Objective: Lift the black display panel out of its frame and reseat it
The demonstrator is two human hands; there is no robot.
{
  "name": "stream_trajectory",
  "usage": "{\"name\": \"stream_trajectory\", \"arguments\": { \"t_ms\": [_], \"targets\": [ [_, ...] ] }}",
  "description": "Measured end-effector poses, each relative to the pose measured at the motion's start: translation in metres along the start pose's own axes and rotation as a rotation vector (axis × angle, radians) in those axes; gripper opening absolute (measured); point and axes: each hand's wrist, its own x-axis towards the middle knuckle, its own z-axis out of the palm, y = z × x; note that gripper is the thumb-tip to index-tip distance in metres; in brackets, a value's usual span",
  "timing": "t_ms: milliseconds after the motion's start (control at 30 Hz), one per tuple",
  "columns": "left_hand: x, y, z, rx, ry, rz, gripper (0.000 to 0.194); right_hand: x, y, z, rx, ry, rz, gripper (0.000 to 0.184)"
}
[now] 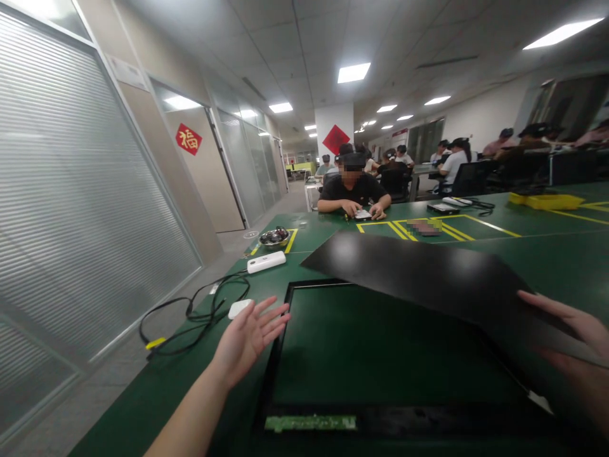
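Note:
My right hand grips the right edge of a thin, dark, glossy panel, fingers on top and the rest of the hand partly hidden by it. The panel is tilted above the far side of a black rectangular frame, which lies on the green table. Along the frame's near side sits a narrow green circuit board. Just left of the frame, my left hand is raised palm up with its fingers spread, and nothing is in it. A small white object lies right behind that hand.
Black cables loop over the table's left edge near a white power bank-like device. Beyond stands a metal bowl of small parts. A person works across the table. A yellow tray is at the far right.

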Motion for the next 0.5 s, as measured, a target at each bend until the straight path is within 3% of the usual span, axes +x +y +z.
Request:
{"name": "stream_trajectory", "arguments": {
  "t_ms": [100,200,267,367,500],
  "targets": [
    [0.000,-0.002,-0.003,0.029,-0.142,-0.091,0.048,-0.018,-0.007,0.009,-0.056,-0.137,0.032,0.028],
    [0.000,-0.001,-0.007,0.023,-0.157,-0.088,0.051,-0.035,-0.015,0.018,-0.069,-0.344,0.113,0.024],
    [-0.001,0.001,-0.010,0.043,-0.058,-0.047,0.057,-0.045,-0.015,0.026,-0.069,-0.601,0.236,0.023],
    [-0.003,0.009,-0.016,0.133,0.160,0.040,0.063,-0.057,-0.006,0.036,-0.094,-0.691,0.288,0.030],
    [0.001,0.018,-0.025,0.142,0.264,0.080,0.059,-0.064,0.004,0.042,-0.160,-0.758,0.347,0.024]
  ]
}}
